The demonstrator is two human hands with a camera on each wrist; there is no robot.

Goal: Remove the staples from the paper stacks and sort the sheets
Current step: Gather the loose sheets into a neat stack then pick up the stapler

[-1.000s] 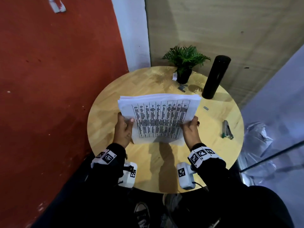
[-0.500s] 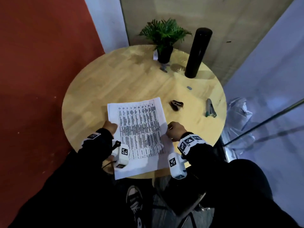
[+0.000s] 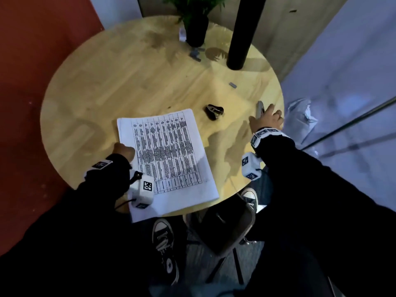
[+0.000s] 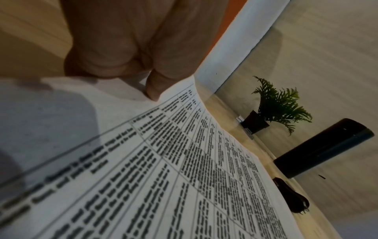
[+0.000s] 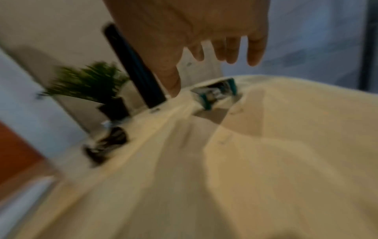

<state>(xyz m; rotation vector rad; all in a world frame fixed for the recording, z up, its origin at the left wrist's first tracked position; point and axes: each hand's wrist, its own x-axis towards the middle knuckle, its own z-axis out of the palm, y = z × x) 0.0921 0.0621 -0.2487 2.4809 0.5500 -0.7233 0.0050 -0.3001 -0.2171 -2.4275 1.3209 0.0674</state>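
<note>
From the head view the paper stack [image 3: 165, 159] lies flat on the round wooden desk [image 3: 120, 82], its near edge hanging past the desk's rim toward the person. The left hand [image 3: 123, 149] sits on the stack's left margin; only the left wrist view shows how, with fingers [image 4: 155, 87] curled under and a fingertip pressing down on the top sheet beside the printed table, gripping nothing. The right hand [image 3: 266, 118] is stretched out to the desk's right edge, fingers loose and spread, over a stapler [image 3: 260, 108]. The head view leaves contact uncertain; the blurred right wrist view shows the stapler [image 5: 214, 93] as a silver and teal piece lying on the wood just beyond the thumb, the fingers above it and not closed on it. A black staple remover [image 3: 215, 111] lies between the stack and the right hand, apart from both; the left wrist view catches it [image 4: 292, 198] just past the paper's far edge. At the back of the desk stand a small potted plant [image 3: 196, 24] and a tall black cylinder [image 3: 242, 35], with a small grey strip [image 3: 232, 85] lying nearer.
</note>
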